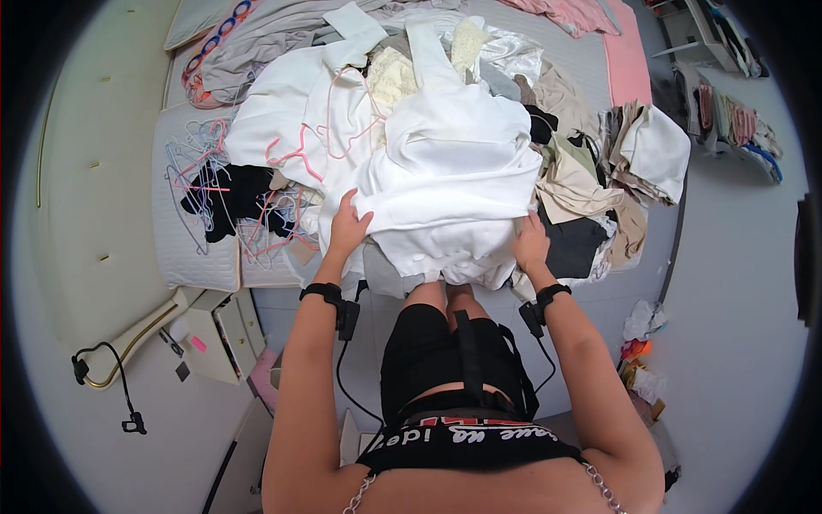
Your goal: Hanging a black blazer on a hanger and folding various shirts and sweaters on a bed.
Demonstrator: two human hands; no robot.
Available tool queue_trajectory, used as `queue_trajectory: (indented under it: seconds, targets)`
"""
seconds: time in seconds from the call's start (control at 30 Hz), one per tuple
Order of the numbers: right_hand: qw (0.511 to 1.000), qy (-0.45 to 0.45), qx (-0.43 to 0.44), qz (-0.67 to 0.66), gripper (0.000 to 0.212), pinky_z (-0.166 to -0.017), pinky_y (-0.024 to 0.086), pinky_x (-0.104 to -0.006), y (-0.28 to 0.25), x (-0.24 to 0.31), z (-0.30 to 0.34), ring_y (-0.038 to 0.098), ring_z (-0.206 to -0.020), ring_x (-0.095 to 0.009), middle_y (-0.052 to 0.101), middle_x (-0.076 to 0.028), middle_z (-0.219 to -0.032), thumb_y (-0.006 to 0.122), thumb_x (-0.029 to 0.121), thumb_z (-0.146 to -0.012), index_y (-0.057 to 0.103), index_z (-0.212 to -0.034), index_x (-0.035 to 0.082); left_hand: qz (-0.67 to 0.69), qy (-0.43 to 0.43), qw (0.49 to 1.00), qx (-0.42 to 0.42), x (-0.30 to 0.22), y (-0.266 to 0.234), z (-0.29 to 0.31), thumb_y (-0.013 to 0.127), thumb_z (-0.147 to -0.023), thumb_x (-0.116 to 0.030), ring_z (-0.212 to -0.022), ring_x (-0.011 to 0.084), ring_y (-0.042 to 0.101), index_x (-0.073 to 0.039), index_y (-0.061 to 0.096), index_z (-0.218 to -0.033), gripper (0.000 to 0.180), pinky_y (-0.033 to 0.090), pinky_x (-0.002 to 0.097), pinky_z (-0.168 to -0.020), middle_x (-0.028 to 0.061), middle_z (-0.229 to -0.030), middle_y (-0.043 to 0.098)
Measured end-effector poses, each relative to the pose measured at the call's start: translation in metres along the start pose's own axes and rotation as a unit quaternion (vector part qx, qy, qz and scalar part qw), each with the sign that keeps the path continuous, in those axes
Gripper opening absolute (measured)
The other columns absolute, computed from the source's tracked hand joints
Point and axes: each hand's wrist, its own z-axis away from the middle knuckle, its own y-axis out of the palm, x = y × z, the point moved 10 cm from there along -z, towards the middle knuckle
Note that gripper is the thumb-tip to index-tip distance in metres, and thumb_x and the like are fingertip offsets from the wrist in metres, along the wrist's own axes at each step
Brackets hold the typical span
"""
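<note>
A white long-sleeved sweatshirt [458, 128] lies spread over the clothes in front of me, one sleeve stretched toward the far side. Its lower part is doubled into a broad band across the near end. My left hand [347, 227] grips the left end of this band between thumb and fingers. At the opposite end, my right hand [532, 242] pinches the edge, its fingertips partly hidden by the cloth. To the left, another white garment [278, 111] has pink hangers [300, 154] lying on it. More white cloth hangs below the band, near my knees.
A tangle of wire hangers [201, 171] and a black garment [248, 193] lie on the bed's left side. Beige and dark clothes [578, 188] are heaped at right, beside a folded white stack [655, 150]. A small cabinet [224, 334] stands at lower left; bags [644, 321] sit on the right floor.
</note>
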Motion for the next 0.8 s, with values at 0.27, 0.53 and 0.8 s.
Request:
queue_trajectory:
  seconds: [0.27, 0.53, 0.8]
  targets:
    - [0.996, -0.026, -0.035, 0.073, 0.028, -0.080, 0.043, -0.0422, 0.002, -0.005, 0.002, 0.047, -0.105, -0.030, 0.050, -0.011, -0.111, 0.054, 0.009, -0.075, 0.053, -0.102, 0.002, 0.211, -0.511, 0.833, 0.027, 0.183, 0.031, 0.070, 0.051, -0.085, -0.029, -0.085, 0.0256, 0.061, -0.002, 0.040, -0.122, 0.047, 0.052, 0.0404, -0.070, 0.0155, -0.093, 0.060]
    - [0.976, -0.207, -0.050, -0.032, 0.023, -0.077, 0.043, -0.0422, -0.007, 0.080, 0.000, 0.050, -0.092, -0.033, 0.050, -0.015, -0.097, 0.054, 0.000, -0.069, 0.053, -0.092, 0.002, -0.056, -0.156, 0.984, -0.059, 0.149, -0.027, 0.039, 0.048, -0.086, -0.028, -0.105, 0.0297, 0.052, -0.001, 0.049, -0.117, 0.042, 0.042, 0.0450, -0.090, 0.0180, -0.111, 0.055]
    - [0.982, -0.176, 0.050, -0.036, 0.020, -0.078, 0.047, -0.0403, 0.014, 0.069, -0.015, 0.054, -0.092, -0.033, 0.053, -0.016, -0.098, 0.053, 0.006, -0.075, 0.055, -0.095, 0.005, 0.488, -0.189, 0.793, -0.311, 0.163, -0.128, 0.062, 0.061, -0.081, -0.023, -0.102, 0.0278, 0.056, 0.002, 0.051, -0.115, 0.044, 0.045, 0.0386, -0.087, 0.0143, -0.114, 0.057]
